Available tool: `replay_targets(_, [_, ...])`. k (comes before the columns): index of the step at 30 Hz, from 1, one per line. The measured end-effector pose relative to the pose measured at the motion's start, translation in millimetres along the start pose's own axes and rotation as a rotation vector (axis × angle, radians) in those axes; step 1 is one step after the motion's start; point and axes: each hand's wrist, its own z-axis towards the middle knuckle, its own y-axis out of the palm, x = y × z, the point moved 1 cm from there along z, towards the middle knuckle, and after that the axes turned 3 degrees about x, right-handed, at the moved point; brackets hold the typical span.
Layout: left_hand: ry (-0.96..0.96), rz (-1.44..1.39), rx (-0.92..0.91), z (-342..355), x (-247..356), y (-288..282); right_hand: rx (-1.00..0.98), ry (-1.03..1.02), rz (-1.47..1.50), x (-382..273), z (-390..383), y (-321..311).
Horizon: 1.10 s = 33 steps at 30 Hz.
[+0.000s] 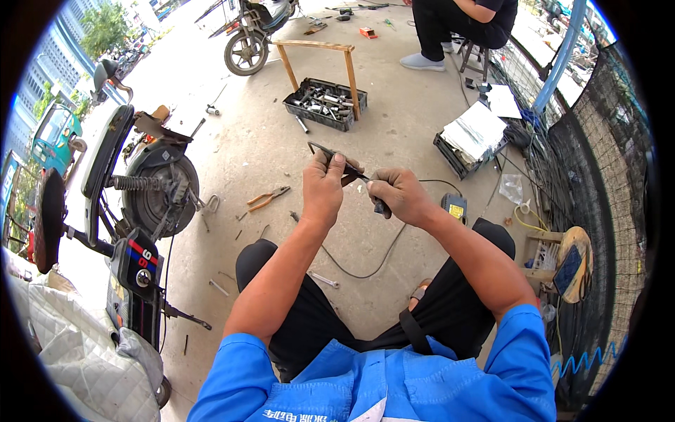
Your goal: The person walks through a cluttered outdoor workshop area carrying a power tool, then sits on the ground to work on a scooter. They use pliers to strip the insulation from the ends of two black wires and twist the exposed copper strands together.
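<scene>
Out in front of my knees, both hands are raised close together. My left hand pinches a dark, bent metal piece whose thin end sticks out past the fingers; its exact kind is unclear. My right hand is closed around a slim tool with a black handle, the handle's end showing below the fist. The tool's front reaches toward the metal piece at my left fingers, where the fingers partly hide the contact. Below the hands, a black cable curves across the concrete floor.
Orange-handled pliers and a wrench lie on the ground. Ahead stands a black tool crate with a wooden handle. A partly dismantled scooter is at left. A labelled dark box sits right. Another person sits on a stool.
</scene>
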Motion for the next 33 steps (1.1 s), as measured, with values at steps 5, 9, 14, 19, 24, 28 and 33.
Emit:
replay_targets(5, [-0.063,-0.152,-0.085,2.3,-3.2,0.6,0.123,0.057,0.312,4.6,10.1,-29.4])
replay_targets(9, [-0.065,-0.139,-0.097,1.6,-4.6,6.8,0.214,0.177,0.562,1.2,17.5,-42.3])
replay_targets(14, [-0.086,-0.107,-0.142,-2.2,1.4,7.9,0.310,0.162,0.266,3.2,19.2,-45.6])
replay_targets(19, [0.053,-0.213,-0.338,1.9,-2.0,-1.4,0.016,0.098,-0.167,17.4,26.4,-31.5])
replay_targets(24, [-0.012,-0.234,-0.328,-0.9,0.2,1.7,-0.179,0.216,-0.125,41.3,29.7,-12.4])
replay_targets(28, [-0.005,-0.100,-0.213,-0.2,2.4,-3.1,-0.069,0.234,-0.330,54.5,35.5,-18.2])
replay_targets(33, [-0.004,0.017,-0.027,0.4,-0.4,-5.8,0.401,-0.065,-0.598,44.9,37.4,-20.7])
